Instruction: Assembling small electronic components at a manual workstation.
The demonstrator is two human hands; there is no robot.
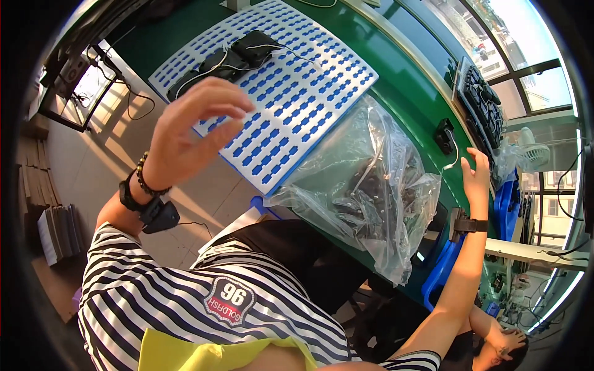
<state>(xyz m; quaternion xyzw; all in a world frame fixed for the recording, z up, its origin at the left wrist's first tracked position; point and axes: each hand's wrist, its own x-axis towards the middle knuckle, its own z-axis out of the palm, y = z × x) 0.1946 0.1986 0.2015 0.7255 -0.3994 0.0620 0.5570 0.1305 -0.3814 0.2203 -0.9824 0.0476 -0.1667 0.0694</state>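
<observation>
My left hand (197,127) is raised over the near left edge of a white foam tray (263,170) with rows of blue slots. Its fingers curl, the thumb stands apart, and nothing is between them. Close beyond it, black plastic parts with white wires (213,67) lie on the tray, and another black part (255,49) sits just behind. On the right, my right hand (475,179) hovers with fingers apart, holding nothing. Just left of it, a small black block (444,136) with a white cable and plug rests on the green table.
A clear plastic bag (371,185) holding dark parts lies on the green table (402,99) between my hands. Black parts fill a rack (479,102) at the right, near a small fan (533,148) and blue bins (507,207). Another person's arm (489,331) shows at lower right.
</observation>
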